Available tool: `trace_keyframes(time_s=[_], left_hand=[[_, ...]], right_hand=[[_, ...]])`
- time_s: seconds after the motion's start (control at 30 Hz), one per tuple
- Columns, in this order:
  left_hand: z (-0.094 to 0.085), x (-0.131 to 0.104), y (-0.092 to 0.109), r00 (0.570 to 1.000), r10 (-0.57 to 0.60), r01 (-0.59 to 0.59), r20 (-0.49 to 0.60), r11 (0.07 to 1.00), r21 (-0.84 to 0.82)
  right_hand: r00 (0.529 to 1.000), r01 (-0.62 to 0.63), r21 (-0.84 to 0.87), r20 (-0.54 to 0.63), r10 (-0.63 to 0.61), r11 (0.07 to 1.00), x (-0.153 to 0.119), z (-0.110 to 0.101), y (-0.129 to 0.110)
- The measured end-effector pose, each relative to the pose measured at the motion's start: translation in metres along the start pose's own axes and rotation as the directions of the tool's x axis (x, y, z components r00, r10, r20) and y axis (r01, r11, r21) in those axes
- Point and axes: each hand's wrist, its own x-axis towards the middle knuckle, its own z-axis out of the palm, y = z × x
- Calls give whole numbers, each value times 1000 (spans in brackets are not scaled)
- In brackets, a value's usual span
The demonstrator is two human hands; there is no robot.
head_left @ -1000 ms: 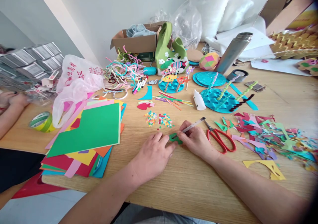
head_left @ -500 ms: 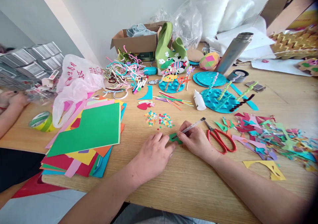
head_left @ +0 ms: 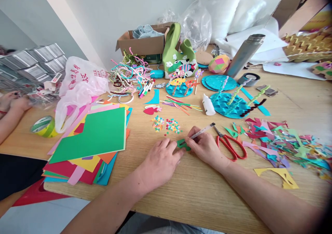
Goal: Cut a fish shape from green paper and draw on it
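Note:
A small piece of green paper (head_left: 181,143) lies on the table in front of me, and the fingertips of my left hand (head_left: 163,157) hold its near edge down. My right hand (head_left: 203,144) is closed around a slim pen with a pale barrel (head_left: 201,131), its tip against the green paper. Part of that paper is hidden under my fingers. Just right of my right hand rest red-handled scissors (head_left: 230,147). Two little heaps of coloured paper dots (head_left: 172,125) sit beyond my hands. Past them are a red paper fish (head_left: 150,110) and thin paper strips (head_left: 181,104).
Stacked coloured paper (head_left: 103,130) and yellow tape (head_left: 44,126) are on the left. Paper scraps (head_left: 287,140) spread over the right. Farther back stand a glue bottle (head_left: 208,105), blue discs (head_left: 228,104) and a metal flask (head_left: 245,56). A co-worker's hands (head_left: 19,102) show at far left.
The pen tip has shifted very slightly over the green paper. Both my hands stay in nearly the same place. The co-worker's hands at far left have moved a little.

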Motion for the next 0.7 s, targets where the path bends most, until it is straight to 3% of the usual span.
trace_keyframes(time_s=[0.57, 0.7], left_hand=[[1, 0, 0, 1000, -4, 4, 4, 1000, 0], [1, 0, -1, 1000, 0, 0, -1, 1000, -8]], right_hand=[[999, 3, 20, 42, -4, 1000, -1, 0, 0], [996, 5, 111, -88, 5, 994, -2, 0, -1]])
